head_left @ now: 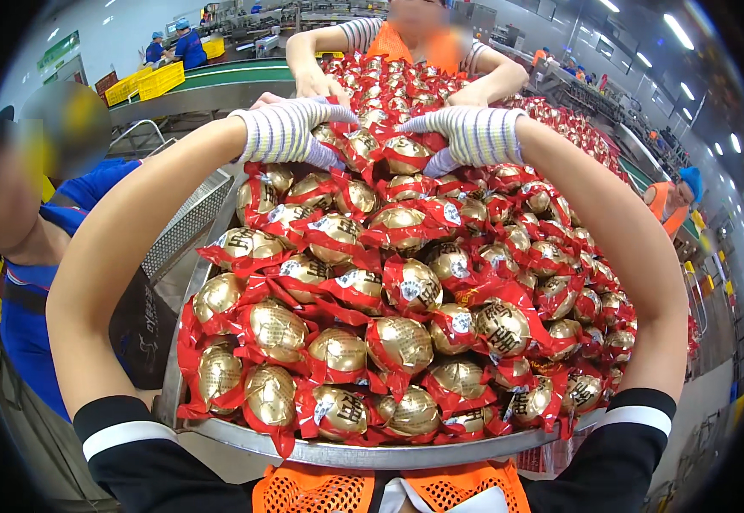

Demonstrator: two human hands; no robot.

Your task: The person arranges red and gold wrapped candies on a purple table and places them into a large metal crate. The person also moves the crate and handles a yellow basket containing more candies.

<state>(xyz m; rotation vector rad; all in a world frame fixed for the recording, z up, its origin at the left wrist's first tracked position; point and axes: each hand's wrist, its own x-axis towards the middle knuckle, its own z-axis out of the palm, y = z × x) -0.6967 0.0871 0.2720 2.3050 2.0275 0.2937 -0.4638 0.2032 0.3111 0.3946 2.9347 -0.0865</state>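
A deep heap of red packets, each with a gold egg-shaped item inside, fills a round metal tray right in front of me. My arms circle the heap from both sides. My left hand, in a striped knit glove, rests on the packets at the far side of the pile with its fingers curled onto them. My right hand, gloved the same way, lies opposite it on a gold packet. I cannot tell whether either hand grips a packet or only presses on the pile.
Across the heap another worker in an orange vest has both bare hands on the packets. A person in blue stands close at my left. Yellow crates, a green-edged conveyor and more workers lie beyond.
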